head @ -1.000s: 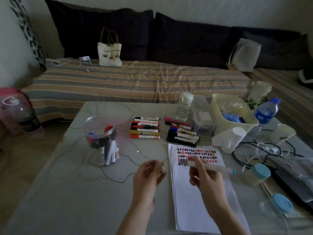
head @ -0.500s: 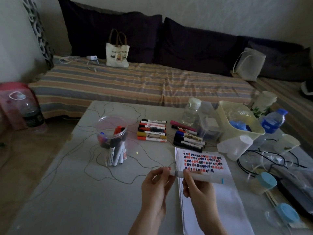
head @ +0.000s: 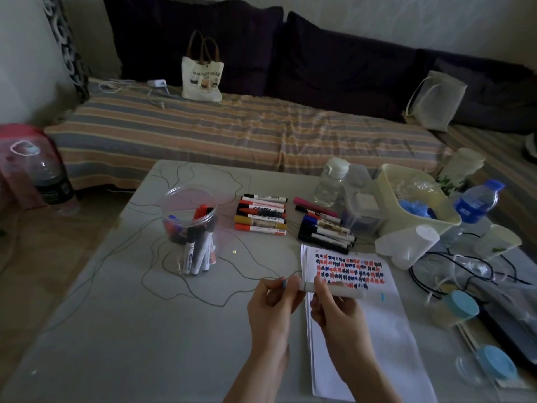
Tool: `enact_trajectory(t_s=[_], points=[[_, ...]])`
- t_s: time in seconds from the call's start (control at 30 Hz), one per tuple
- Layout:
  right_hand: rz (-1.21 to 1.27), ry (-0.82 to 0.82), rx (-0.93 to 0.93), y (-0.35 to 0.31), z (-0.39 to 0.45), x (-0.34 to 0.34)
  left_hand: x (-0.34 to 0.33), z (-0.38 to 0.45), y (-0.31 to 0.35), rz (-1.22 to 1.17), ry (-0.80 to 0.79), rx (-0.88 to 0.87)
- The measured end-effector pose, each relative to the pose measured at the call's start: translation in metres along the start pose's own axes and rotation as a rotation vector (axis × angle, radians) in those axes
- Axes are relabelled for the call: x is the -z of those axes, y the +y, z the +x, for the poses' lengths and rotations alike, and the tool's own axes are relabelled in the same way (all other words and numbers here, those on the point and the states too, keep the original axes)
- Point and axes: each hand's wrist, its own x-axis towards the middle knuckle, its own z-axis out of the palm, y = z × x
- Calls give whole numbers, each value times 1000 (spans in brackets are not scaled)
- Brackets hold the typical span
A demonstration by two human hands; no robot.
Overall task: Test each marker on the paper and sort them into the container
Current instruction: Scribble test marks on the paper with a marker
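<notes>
Table: your grey table (head: 122, 330) carries thin dark wavy lines; take the paper (head: 374, 330) on it as your landmark.
Room: beyond the table's far edge lies a striped mattress (head: 232, 132) with dark cushions (head: 334, 62) along the wall and a cream tote bag (head: 202, 80) on it.
Markers: two loose groups of markers (head: 261, 215) lie just past the paper's far edge.
Container: a clear jar (head: 190, 228) stands far left of the paper, holding several markers upright.
Clutter: right of the paper you have a cream tub (head: 418, 199), water bottles and black cables.
Hard to see: the room is dim and the paper's marks, rows of red, blue and black, are too small to read; the paper's near edge is cut off by your arms.
Right hand: your right hand (head: 337, 309) curls its fingers round a white marker (head: 334, 289) held level over the paper's left edge.
Left hand: your left hand (head: 273, 303) pinches a blue-ended cap (head: 286, 283) just left of the marker's end; whether they touch, you cannot tell.
</notes>
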Motion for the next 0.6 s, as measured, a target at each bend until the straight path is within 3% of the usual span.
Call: enact_trajectory(t_s=[0.17, 0.3, 0.33, 0.47, 0.53, 0.6], points=[[44, -122, -135, -22, 8, 7, -1, 13, 10, -2, -24, 12], [68, -184, -236, -32, 27, 38, 11, 41, 23, 108, -81, -81], [-80, -227, -201, -34, 34, 45, 13, 48, 25, 144, -111, -104], [-1094, -560, 159, -38, 68, 46, 10, 70, 25, 299, -277, -165], [-1315, -581, 248, -34, 85, 37, 11, 84, 21, 499, -353, -255], [-1381, -467, 323, -29, 106, 30, 20, 103, 18, 798, -356, -401]])
